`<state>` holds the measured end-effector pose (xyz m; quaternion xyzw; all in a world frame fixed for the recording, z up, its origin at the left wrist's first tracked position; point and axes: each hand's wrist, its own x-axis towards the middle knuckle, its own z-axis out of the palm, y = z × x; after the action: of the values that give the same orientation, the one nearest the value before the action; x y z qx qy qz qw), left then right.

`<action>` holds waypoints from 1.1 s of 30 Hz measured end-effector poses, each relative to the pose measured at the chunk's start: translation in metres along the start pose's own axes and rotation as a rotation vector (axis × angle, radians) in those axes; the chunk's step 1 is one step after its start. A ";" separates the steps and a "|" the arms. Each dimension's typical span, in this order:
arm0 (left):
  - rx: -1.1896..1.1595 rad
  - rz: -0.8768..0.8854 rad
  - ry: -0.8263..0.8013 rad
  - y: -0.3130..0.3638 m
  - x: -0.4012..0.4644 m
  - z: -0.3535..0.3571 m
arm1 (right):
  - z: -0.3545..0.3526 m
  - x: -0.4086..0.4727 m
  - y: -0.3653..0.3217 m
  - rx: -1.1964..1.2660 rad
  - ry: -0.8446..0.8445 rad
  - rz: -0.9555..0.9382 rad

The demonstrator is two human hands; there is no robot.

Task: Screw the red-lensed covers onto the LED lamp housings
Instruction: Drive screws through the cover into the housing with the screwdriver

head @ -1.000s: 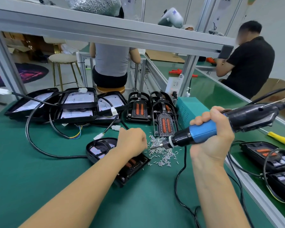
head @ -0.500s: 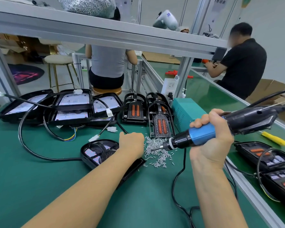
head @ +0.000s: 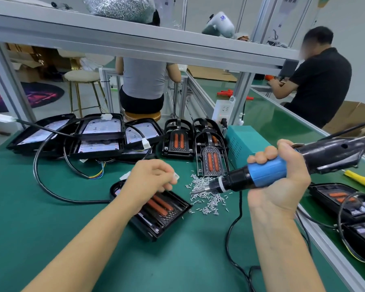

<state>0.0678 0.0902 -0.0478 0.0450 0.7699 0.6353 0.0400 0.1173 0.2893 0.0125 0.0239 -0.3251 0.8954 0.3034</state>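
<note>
Head view: the lamp housing (head: 156, 209) with its red-lensed cover (head: 159, 204) lies flat on the green surface (head: 51, 207), its long axis slanting from far-left to near-right, the near-right corner closest to the camera. The left hand (head: 150, 180) hovers over the far end of that housing with fingers curled inward; whether it pinches a screw or only a small white connector seen at its fingertips, I cannot tell. The right hand (head: 280, 180) is wrapped tight round the blue grip of the electric screwdriver (head: 261, 175), which lies almost level, its long axis running right to left, with the bit tip (head: 195, 191) just over the loose pile of screws (head: 207, 194).

The relation that matters: the pile sits directly between the housing's right edge and the driver tip, so the tip is at the screws and the cover lies just beyond, to the left and slightly nearer. The right hand is the nearer one to the screws; the left hand is the nearer one to the cover and is placed to steady it. My judgement is that the coming move is to pick a screw on the bit, then swing the tip leftward and tilt it downward toward a cover corner
</note>
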 end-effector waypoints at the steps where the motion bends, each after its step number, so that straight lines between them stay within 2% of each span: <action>1: -0.062 -0.025 0.007 -0.002 -0.009 -0.006 | 0.002 -0.002 0.003 0.006 -0.007 0.015; 6: -0.305 -0.127 0.065 -0.008 -0.045 -0.027 | 0.016 -0.017 0.019 0.037 -0.064 0.095; 9: -0.340 -0.119 0.094 -0.009 -0.059 -0.040 | 0.025 -0.024 0.026 0.048 -0.087 0.140; 18: -0.451 -0.201 0.026 -0.016 -0.085 -0.056 | 0.039 -0.044 0.038 0.050 -0.138 0.198; 25: -0.728 -0.327 0.054 -0.021 -0.094 -0.052 | 0.048 -0.049 0.041 0.074 -0.150 0.205; 33: -0.750 -0.344 0.029 -0.024 -0.100 -0.048 | 0.051 -0.054 0.043 0.066 -0.167 0.213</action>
<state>0.1610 0.0268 -0.0621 -0.1108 0.4817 0.8565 0.1485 0.1292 0.2039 0.0155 0.0737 -0.3202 0.9277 0.1773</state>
